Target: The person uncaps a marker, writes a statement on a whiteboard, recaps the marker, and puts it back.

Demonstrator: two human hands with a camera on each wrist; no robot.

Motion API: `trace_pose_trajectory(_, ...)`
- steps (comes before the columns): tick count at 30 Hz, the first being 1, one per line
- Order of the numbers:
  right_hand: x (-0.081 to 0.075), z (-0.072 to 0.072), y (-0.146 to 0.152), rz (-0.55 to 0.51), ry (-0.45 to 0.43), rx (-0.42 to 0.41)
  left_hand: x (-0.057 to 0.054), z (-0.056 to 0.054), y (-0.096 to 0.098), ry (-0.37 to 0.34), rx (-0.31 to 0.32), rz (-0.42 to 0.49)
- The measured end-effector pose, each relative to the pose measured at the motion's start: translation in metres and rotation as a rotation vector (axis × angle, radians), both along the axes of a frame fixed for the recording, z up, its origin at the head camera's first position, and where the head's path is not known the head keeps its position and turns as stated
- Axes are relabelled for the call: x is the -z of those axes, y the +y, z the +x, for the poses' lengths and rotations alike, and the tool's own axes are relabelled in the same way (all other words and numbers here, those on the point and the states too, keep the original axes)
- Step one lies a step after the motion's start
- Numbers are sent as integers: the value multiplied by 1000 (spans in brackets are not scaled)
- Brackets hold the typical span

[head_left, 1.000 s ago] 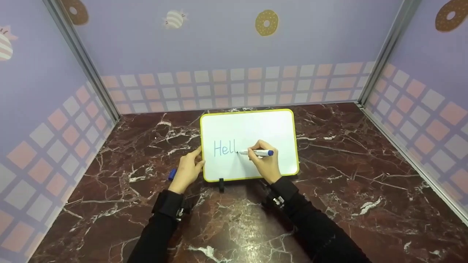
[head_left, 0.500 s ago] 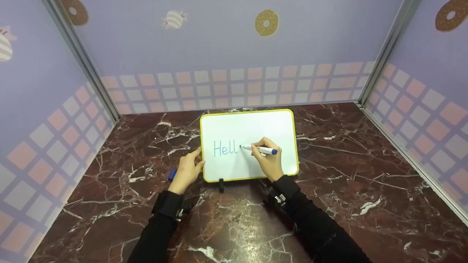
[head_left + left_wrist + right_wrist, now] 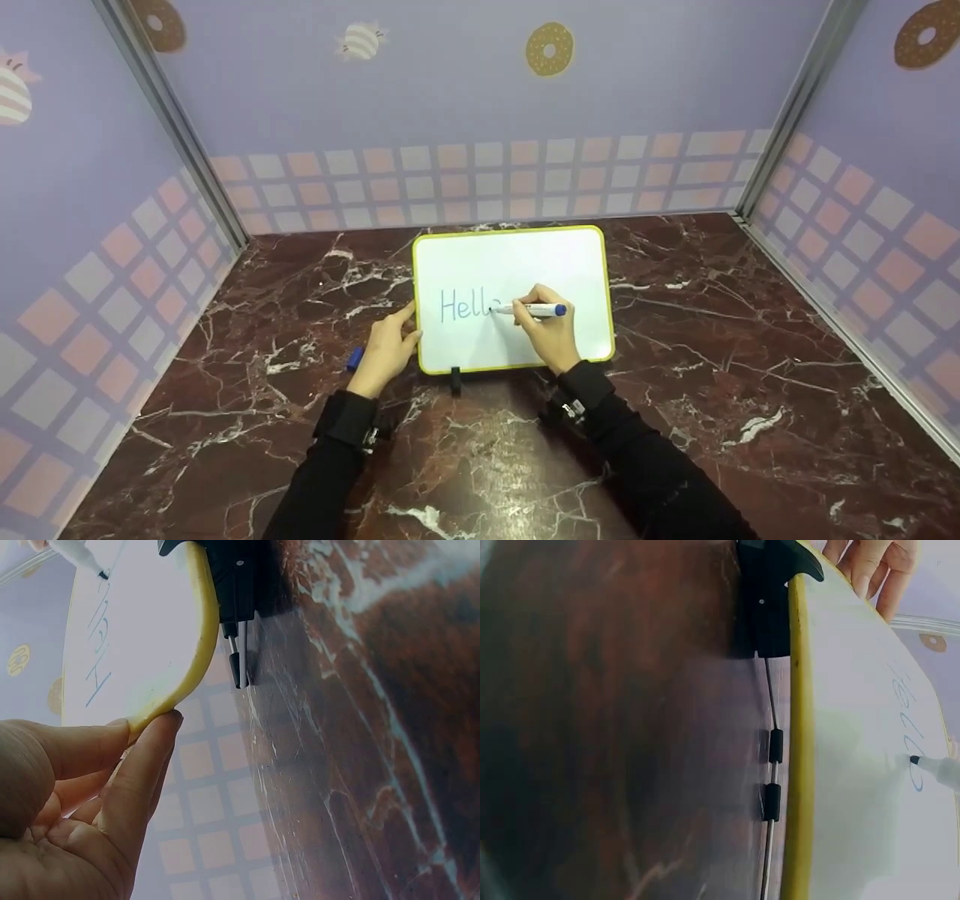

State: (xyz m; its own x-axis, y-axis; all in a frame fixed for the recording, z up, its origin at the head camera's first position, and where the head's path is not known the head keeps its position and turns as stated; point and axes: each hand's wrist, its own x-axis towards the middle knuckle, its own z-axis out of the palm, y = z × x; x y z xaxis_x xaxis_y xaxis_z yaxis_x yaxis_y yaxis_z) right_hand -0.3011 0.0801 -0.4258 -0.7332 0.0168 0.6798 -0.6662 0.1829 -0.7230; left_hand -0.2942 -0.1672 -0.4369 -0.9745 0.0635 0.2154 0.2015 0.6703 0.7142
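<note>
A whiteboard (image 3: 517, 259) with a yellow frame leans on a black stand (image 3: 455, 380), with "Hell" and a partly drawn round letter in blue on it. My left hand (image 3: 386, 349) pinches its left edge between thumb and fingers, as the left wrist view shows at the frame's corner (image 3: 169, 690). With my right hand (image 3: 556, 337) I grip a white marker (image 3: 541, 309) with a blue end, its dark tip at the last letter. In the right wrist view the marker (image 3: 941, 771) meets the board beside that round stroke; my right fingers are outside that view.
A small blue object (image 3: 355, 358), perhaps a marker cap or an eraser, lies left of the board, partly behind my left wrist. The dark red marbled table (image 3: 247, 450) extends to a patterned purple back wall (image 3: 450, 97) and side walls with metal corner posts.
The marker tip has gone from the end of "Hell" up and right, then down and slightly left, leaving a curved stroke after the second "l". My left hand keeps its place on the board.
</note>
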Motion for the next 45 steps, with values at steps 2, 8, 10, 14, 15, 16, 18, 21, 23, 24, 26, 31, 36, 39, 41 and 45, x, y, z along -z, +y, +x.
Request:
trace_pose_trajectory(2,-2,-1,-1,-13,-3,6,0,0,0,-1,3,7)
trace_pose_trajectory(8,-7,1,4,-84,-9,35,1,-1,0,8,1,17)
trace_pose_trajectory(10,-7,1,9,-110,-20,44,1,0,0,8,3,14)
trace_pose_trajectory(14,-3,-4,23,-164,-67,50,1,0,-1,8,5,14)
trace_pose_trajectory(15,-2,-5,26,-174,-83,45,2,0,-1,8,5,17)
trace_pose_trajectory(16,0,-8,30,-181,-95,40,2,-1,-1,12,8,18)
trace_pose_trajectory(18,6,-15,36,-182,-108,30,2,-1,-1,15,5,24)
trace_pose_trajectory(21,16,-25,44,-161,-101,17,2,-2,-1,21,9,32)
trace_pose_trajectory(23,15,-25,45,-148,-102,19,2,-2,-1,29,9,28)
trace_pose_trajectory(24,14,-23,45,-146,-103,14,3,-2,-1,35,10,25)
trace_pose_trajectory(26,10,-19,43,-145,-110,5,3,-2,-1,44,9,17)
trace_pose_trajectory(31,6,-13,40,-161,-118,-14,3,-2,0,47,5,12)
trace_pose_trajectory(36,7,-14,40,-142,-137,4,2,-3,0,43,3,4)
trace_pose_trajectory(39,6,-14,40,-111,-145,17,3,-3,0,41,1,3)
trace_pose_trajectory(41,5,-13,41,-99,-144,28,3,-3,0,41,2,2)
trace_pose_trajectory(45,3,-11,40,-108,-131,51,3,-2,0,28,2,-3)
